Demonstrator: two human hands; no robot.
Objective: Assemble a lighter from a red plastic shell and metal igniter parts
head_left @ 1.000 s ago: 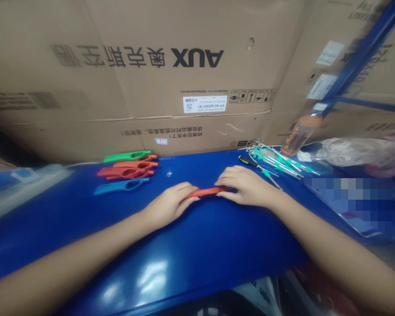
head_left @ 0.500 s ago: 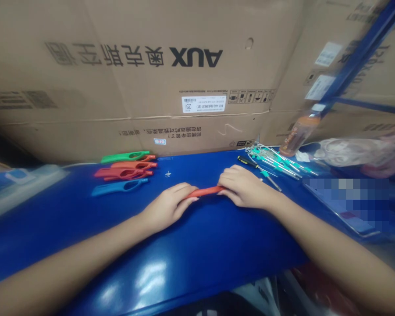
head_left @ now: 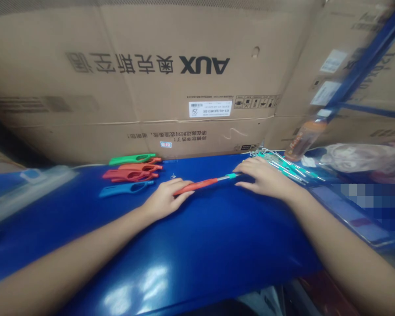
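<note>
We see open blue tabletop (head_left: 197,245) in front of and below both hands, wide enough to pass freely. To our left, the coloured plastic handles (head_left: 131,173) lie in a stack near the left hand (head_left: 162,199). Behind them the cardboard box (head_left: 151,87) walls off the far edge. By the right hand (head_left: 266,177), the pile of metal rods (head_left: 287,166), a bottle (head_left: 304,136) and a plastic bag (head_left: 358,156) crowd that side.

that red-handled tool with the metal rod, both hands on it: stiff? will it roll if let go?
The red-handled tool probably stays stiff: it spans straight between the left hand and right hand. It looks slim and light. Its handle looks flattish, so rolling on the glossy blue table seems unlikely.
</note>
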